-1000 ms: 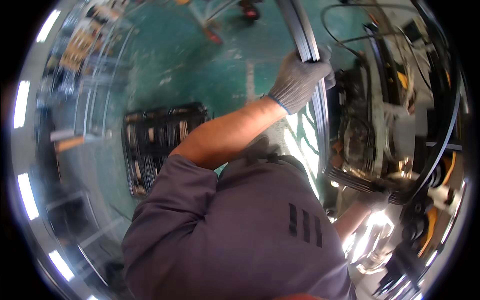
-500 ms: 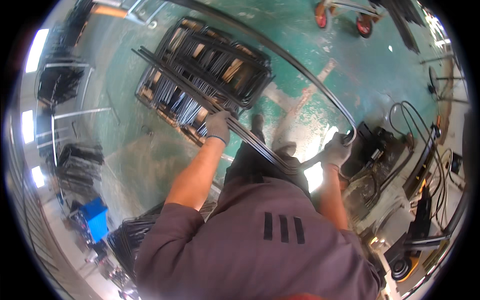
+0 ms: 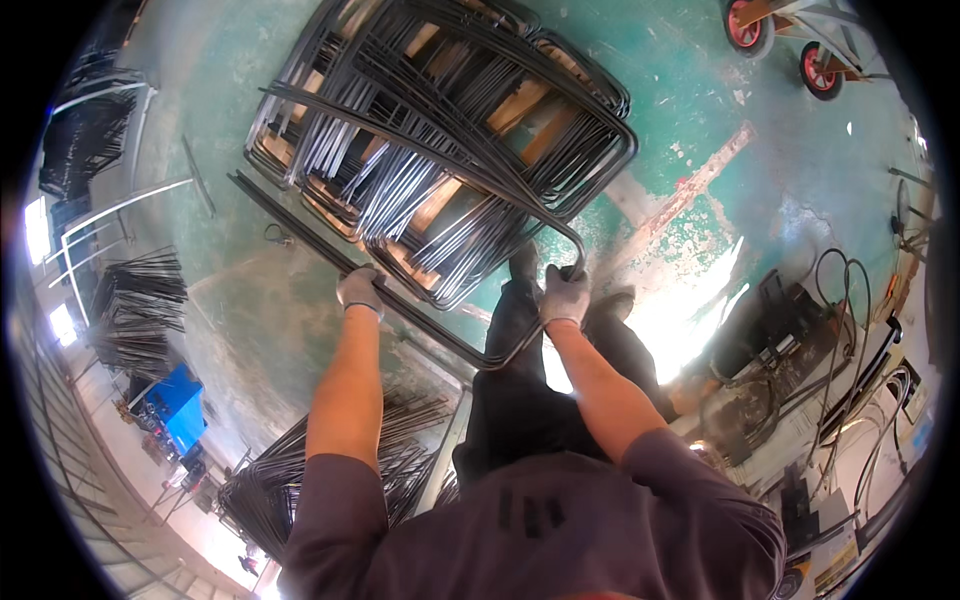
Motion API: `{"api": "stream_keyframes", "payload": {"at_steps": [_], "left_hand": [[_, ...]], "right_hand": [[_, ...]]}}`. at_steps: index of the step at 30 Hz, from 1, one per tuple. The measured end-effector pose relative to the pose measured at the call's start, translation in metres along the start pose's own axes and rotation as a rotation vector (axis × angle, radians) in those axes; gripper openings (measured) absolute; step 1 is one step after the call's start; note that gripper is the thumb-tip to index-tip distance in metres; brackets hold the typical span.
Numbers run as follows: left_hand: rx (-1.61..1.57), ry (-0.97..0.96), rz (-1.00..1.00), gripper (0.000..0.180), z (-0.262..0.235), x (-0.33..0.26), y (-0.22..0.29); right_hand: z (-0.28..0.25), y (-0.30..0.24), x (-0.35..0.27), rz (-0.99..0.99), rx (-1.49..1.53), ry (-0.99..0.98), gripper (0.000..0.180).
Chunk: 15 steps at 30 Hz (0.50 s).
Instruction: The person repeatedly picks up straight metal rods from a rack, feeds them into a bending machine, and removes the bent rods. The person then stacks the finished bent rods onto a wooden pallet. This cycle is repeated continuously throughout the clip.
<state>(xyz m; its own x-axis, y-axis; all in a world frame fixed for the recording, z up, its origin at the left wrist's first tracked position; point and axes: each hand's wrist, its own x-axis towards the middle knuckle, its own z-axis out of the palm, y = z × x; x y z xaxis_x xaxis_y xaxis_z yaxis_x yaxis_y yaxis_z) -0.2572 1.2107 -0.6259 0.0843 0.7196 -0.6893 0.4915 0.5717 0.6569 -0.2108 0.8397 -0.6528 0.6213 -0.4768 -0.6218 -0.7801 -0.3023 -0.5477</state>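
Observation:
Between my two hands I hold a bundle of dark metal tubes bent into a U (image 3: 432, 327), in front of my legs. My left hand (image 3: 361, 290), in a light grey glove, is closed round the near leg of the U. My right hand (image 3: 566, 297), gloved too, grips the crossbar close to its far bend. The far leg of the U reaches over a large stack of bent metal tubes (image 3: 612, 175), whose wooden supports show between the tubes. How many tubes are in my grip, I cannot tell.
At the left lies another pile of dark tubes (image 3: 140, 312), with a blue box (image 3: 180, 408) nearer. More bent tubes (image 3: 262, 492) sit beside my left elbow. Dark equipment (image 3: 780, 325) with looping cables stands on the right. A cart wheel (image 3: 745, 25) shows at the far right.
The U-shaped tubes have swung left, and their far leg now lies across the stack. Both hands have moved left, the right one much more. The stack appears closer.

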Motion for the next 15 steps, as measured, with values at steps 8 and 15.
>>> {"api": "stream_keyframes", "payload": {"at_steps": [8, 15], "left_hand": [[-0.050, -0.079, -0.032, 0.027, 0.003, 0.164, -0.060], [0.158, -0.250, -0.063, 0.030, 0.025, 0.197, -0.134]], "right_hand": [[0.139, 0.052, 0.040, 0.092, -0.008, 0.003, 0.046], [0.202, 0.117, 0.087, 0.165, -0.067, 0.005, 0.048]]}}
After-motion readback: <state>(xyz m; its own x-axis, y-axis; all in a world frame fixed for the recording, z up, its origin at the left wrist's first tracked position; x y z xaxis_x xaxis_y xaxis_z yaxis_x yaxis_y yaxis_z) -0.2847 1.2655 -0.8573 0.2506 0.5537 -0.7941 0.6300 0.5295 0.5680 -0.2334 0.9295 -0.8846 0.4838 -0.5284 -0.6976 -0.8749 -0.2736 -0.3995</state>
